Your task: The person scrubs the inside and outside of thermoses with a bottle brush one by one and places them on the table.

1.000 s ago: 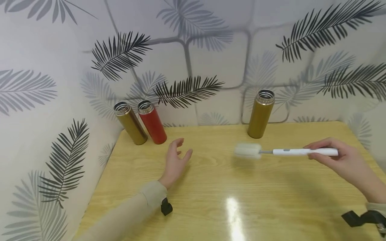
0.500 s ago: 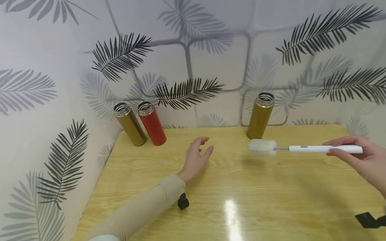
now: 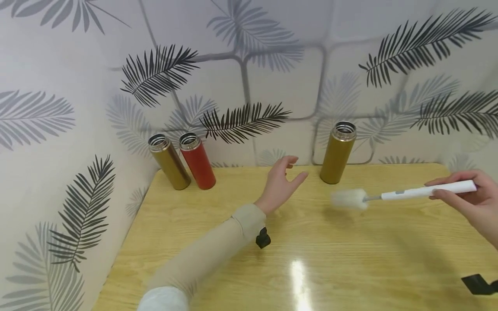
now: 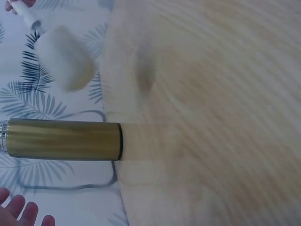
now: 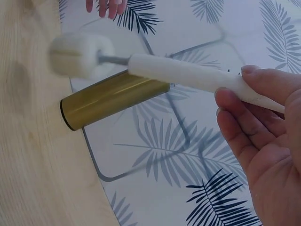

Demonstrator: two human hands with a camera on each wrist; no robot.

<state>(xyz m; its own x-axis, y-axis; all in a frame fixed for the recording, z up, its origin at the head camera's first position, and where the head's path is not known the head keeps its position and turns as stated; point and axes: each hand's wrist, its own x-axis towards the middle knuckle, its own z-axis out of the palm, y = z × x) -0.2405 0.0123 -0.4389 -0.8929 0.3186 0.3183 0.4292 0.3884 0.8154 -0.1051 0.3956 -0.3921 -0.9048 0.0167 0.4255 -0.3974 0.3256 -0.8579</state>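
Observation:
My right hand (image 3: 472,196) pinches the white handle of a bottle brush (image 3: 412,193), whose cream sponge head points left and looks blurred above the table. In the right wrist view, thumb and fingertips hold the handle of the brush (image 5: 169,70). A gold bottle (image 3: 337,153) without a lid stands upright near the wall, behind the sponge head. To its left, my left hand (image 3: 281,183) hovers with fingers and thumb spread apart, holding nothing. The left wrist view has the gold bottle (image 4: 66,140) just beyond the fingers of the left hand (image 4: 23,214).
At the table's back left corner, a second gold bottle (image 3: 170,163) and a red bottle (image 3: 198,162) stand side by side, both lidless. A leaf-patterned wall (image 3: 272,82) rises behind the wooden table (image 3: 233,198).
My left hand has moved right, away from the red bottle and toward the gold bottle on the right. The right hand has shifted right with the brush, which now tilts slightly.

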